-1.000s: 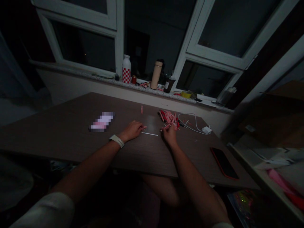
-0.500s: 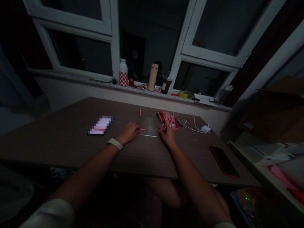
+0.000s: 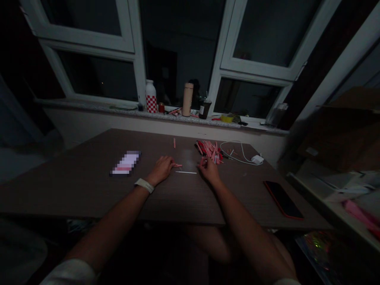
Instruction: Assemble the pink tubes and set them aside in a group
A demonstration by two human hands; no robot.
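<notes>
My left hand [image 3: 162,169] rests on the brown table [image 3: 89,186], its fingers curled round a small pink piece [image 3: 177,165] that pokes out at the fingertips. A pale watch band [image 3: 144,185] circles that wrist. My right hand [image 3: 209,170] lies a short way to the right, fingers pinched on a small pink piece [image 3: 202,161] at the near edge of a pile of pink and red pieces [image 3: 210,149]. Between the two hands a thin white stick [image 3: 186,172] lies flat on the table.
A single pink piece [image 3: 174,143] lies farther back. A white cable with charger [image 3: 246,156] sits right of the pile. A dark phone [image 3: 283,199] lies near the right edge, a lit phone [image 3: 126,162] at the left. Bottles [image 3: 151,96] line the windowsill.
My head has tilted up a little, so the table sits lower in view. The right hand has drawn slightly back from the pile. The left hand stays put.
</notes>
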